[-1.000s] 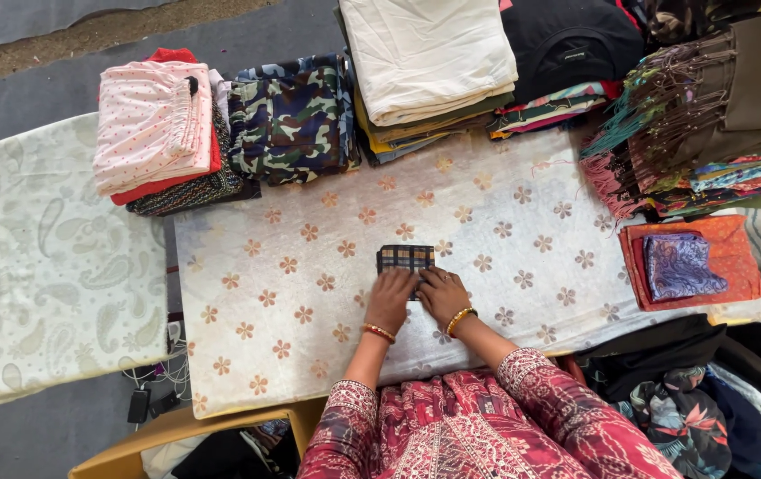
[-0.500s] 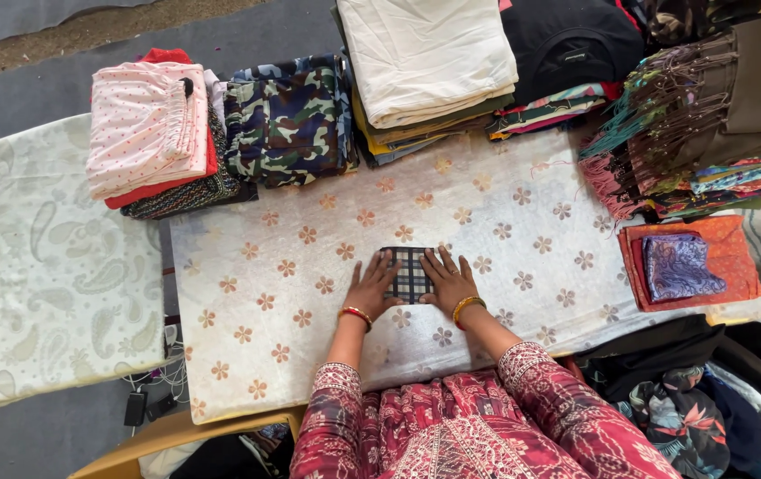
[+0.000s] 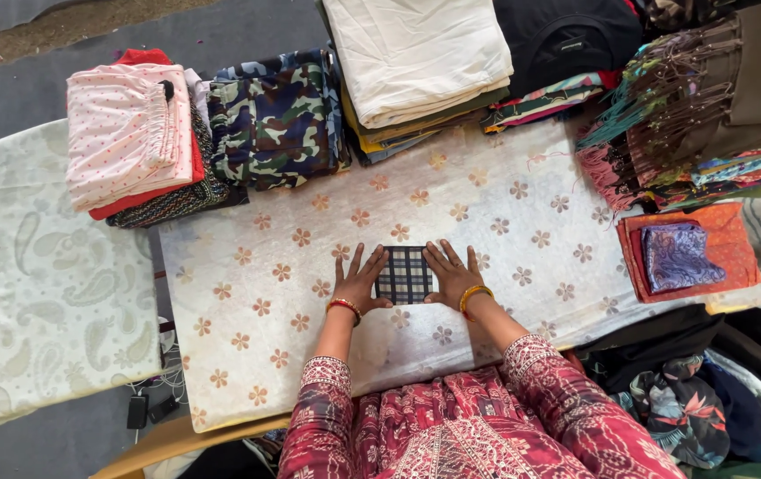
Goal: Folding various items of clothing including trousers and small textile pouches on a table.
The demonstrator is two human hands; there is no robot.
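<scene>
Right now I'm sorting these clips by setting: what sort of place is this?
Probably a home or small workshop corner for folding clothes. A table under a flowered cloth is ringed with folded stacks, such as a camouflage garment and cream fabric, while both hands press a small checked cloth.

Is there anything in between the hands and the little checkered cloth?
No, nothing visible. The left hand and the right hand lie flat against the two sides of the small folded checkered cloth, touching it directly on the flowered table cover. The clothing piles sit farther back.
</scene>
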